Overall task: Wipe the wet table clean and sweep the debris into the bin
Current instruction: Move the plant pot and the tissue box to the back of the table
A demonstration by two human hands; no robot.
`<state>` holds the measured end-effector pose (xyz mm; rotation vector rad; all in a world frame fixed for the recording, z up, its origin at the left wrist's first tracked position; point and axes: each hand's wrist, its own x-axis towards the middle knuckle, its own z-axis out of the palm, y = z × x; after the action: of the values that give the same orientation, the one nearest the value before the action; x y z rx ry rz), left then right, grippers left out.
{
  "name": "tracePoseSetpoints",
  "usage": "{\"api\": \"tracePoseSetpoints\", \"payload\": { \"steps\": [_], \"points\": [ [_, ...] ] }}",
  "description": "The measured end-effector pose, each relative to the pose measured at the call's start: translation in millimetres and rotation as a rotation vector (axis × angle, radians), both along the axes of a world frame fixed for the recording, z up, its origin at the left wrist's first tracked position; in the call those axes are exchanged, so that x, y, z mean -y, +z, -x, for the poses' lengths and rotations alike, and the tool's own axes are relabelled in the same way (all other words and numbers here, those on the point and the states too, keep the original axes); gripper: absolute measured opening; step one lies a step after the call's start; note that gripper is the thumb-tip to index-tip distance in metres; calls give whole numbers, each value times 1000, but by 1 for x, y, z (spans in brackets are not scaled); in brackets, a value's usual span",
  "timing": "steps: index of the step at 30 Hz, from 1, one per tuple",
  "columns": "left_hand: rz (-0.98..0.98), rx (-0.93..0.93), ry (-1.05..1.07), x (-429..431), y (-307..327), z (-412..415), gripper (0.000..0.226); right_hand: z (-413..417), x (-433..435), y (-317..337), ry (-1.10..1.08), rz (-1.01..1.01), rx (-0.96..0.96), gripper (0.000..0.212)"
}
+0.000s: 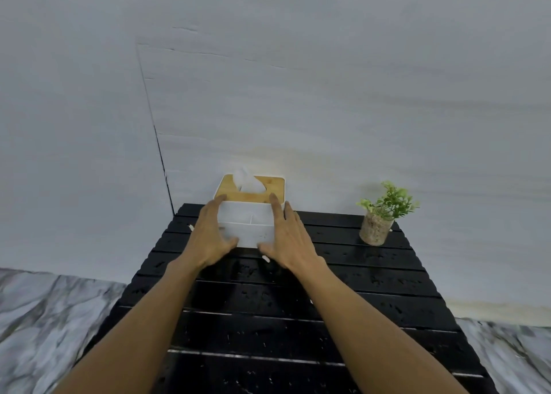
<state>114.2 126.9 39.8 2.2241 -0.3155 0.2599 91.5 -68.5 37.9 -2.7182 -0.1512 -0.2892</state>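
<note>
White tissue box (250, 230), wet table (372, 277)

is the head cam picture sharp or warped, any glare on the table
Head view: dim, flat light and soft focus overall; the wall seam bends with wide-angle distortion; thin white glints run along slats of the wet table nearest the camera.

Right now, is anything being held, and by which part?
The tissue box, pressed between both hands: left hand on its left side, right hand on its right side, thumbs at its front.

Left grip (212, 238), right grip (291, 241) extended forward; both straight-fingered.
</note>
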Motion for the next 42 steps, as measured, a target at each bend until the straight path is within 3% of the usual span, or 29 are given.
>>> {"api": "tracePoseSetpoints", "payload": {
  "steps": [5, 17, 26, 42],
  "points": [
    [36, 87, 23, 4, -5, 1, 87, -2, 1, -4, 28, -79, 81, 99],
    [36, 237, -29, 61, 18, 40, 79, 42, 52, 10, -27, -208, 214, 96],
    [36, 201, -83, 109, 15, 54, 75, 67, 99, 11, -30, -234, 258, 80],
    [24, 108, -52, 120, 1, 36, 75, 46, 113, -4, -72, -159, 172, 84]
  ]
}}
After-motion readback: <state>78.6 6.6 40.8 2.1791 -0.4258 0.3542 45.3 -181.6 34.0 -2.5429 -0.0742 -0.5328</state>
